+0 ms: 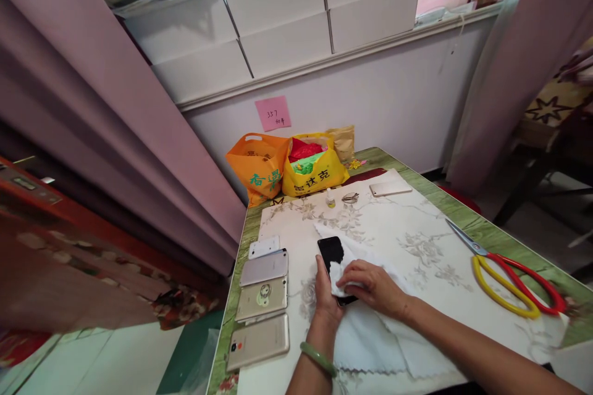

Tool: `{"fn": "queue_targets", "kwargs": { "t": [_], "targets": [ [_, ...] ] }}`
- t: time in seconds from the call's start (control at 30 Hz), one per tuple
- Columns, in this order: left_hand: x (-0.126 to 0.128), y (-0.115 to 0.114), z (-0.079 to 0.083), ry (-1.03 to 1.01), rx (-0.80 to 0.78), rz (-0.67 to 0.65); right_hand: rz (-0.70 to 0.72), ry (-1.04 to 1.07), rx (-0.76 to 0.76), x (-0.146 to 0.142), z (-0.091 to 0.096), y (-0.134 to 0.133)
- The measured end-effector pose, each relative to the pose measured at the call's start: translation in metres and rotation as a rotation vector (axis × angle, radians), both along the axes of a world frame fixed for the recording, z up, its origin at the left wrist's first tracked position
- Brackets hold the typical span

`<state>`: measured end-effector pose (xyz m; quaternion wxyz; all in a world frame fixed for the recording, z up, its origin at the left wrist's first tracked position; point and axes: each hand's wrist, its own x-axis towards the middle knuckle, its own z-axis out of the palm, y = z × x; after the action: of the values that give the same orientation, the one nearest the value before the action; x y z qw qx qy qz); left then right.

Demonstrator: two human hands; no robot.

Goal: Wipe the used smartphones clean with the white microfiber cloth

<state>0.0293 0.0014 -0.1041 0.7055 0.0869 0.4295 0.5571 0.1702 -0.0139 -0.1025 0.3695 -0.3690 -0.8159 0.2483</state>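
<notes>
A black smartphone (330,250) rests in my left hand (327,293), whose fingers wrap its left edge and underside. My right hand (370,287) pinches a bunched part of a white cloth (365,339) and presses it against the phone's dark face. The rest of that cloth spreads over the table below both hands, its zigzag edge toward me. Left of my hands lies a column of phones, backs up: a small white one (264,247), a silver one (264,268), a gold one with a ring holder (262,298) and a larger gold one (258,342).
Big scissors (504,278) with red and yellow handles lie on the right. Toward the wall are a small bottle (330,199), a thin wire item (351,198) and another phone (390,188). Orange (254,163) and yellow (315,179) bags stand at the table's far end.
</notes>
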Motion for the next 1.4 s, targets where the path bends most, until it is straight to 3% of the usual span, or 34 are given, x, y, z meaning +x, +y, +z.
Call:
{"fn": "queue_targets", "kwargs": {
  "t": [0.13, 0.27, 0.4, 0.53, 0.67, 0.83, 1.0, 1.1, 1.2, 1.4],
  "targets": [
    [0.002, 0.002, -0.004, 0.022, 0.02, -0.035, -0.22, 0.034, -0.009, -0.019, -0.004, 0.026],
    [0.004, 0.0, -0.006, 0.139, 0.08, -0.021, -0.331, 0.007, 0.018, -0.028, 0.001, 0.059],
    [0.005, -0.003, -0.004, 0.125, 0.181, -0.045, -0.464, -0.069, 0.044, -0.029, -0.004, 0.077],
    [0.005, -0.003, -0.006, 0.077, 0.156, -0.032, -0.493, -0.105, 0.09, -0.029, -0.014, 0.067],
    [0.008, -0.003, -0.009, 0.129, 0.074, 0.015, -0.461, -0.237, 0.113, -0.02, -0.01, 0.042],
    [0.01, -0.004, -0.008, 0.17, 0.07, 0.042, -0.351, -0.324, 0.177, 0.009, 0.004, 0.003],
    [0.01, -0.004, -0.007, 0.138, 0.052, 0.047, -0.219, -0.26, 0.168, 0.022, 0.003, -0.021],
    [0.01, -0.003, -0.008, 0.127, 0.058, 0.03, -0.225, -0.177, 0.205, 0.01, 0.0, -0.016],
    [0.009, -0.004, -0.01, 0.16, 0.078, 0.018, -0.319, -0.129, 0.229, -0.008, 0.001, 0.004],
    [0.012, -0.005, -0.006, 0.098, 0.15, -0.021, -0.529, -0.23, 0.179, -0.024, 0.008, 0.052]
  ]
}}
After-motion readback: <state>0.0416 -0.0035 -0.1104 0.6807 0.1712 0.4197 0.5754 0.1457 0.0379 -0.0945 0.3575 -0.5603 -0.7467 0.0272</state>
